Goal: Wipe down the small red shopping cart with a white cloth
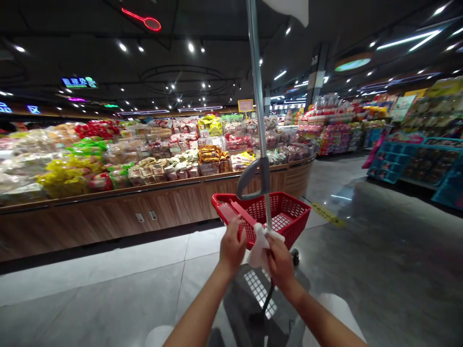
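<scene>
Left hand (232,246): raised before the near rim of the red plastic mesh basket (289,209), fingers bent inward. Fingertips lie beside the left edge of the white crumpled sheet (257,248); whether they pinch it cannot be told.

Right hand (280,264): closed around the lower right part of the white crumpled sheet, thumb on top.

White crumpled sheet: thin, plastic or paper not distinguishable. Lies between both hands, just in front of the basket and against the foot of the grey metal pole (257,96).

Red plastic mesh basket: wheeled, one dark wheel (295,256) showing beneath. Stands on the glossy grey tiled floor (108,289).

Grey metal pole: rises from the basket, slightly tilted, out of the top of the view. A grey curved handle loop (249,180) is fixed at mid-height.

Long wooden display counter (108,217): left of and behind the basket, heaped with packaged snacks in clear, yellow, green and red bags (162,154).

Yellow floor marking (327,214): just right of the basket.

Blue crate shelving (394,159): far right, well apart from the hands.

Red neon spoon outline (142,19): on the dark ceiling, upper left.
</scene>
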